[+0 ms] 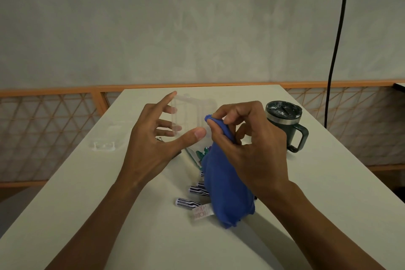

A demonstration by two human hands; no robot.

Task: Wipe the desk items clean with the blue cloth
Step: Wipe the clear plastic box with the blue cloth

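My left hand [151, 142] holds a clear plastic case [192, 107] upright above the white desk [317, 193], thumb on its near face and fingers behind it. My right hand [247, 142] pinches a blue cloth [225, 193] and presses a bunched corner of it against the case's right edge. The rest of the cloth hangs down to the desk, with a white label [200, 212] at its lower edge. Below the hands lie several small striped cylinders [188, 202], partly hidden by the cloth, and some green pieces [201, 152].
A dark green mug [285, 125] with a lid and handle stands at the right of the desk. Another clear plastic piece [107, 140] lies flat at the left. An orange lattice railing [54, 129] runs behind the desk, and a black cable [335, 50] hangs at the right.
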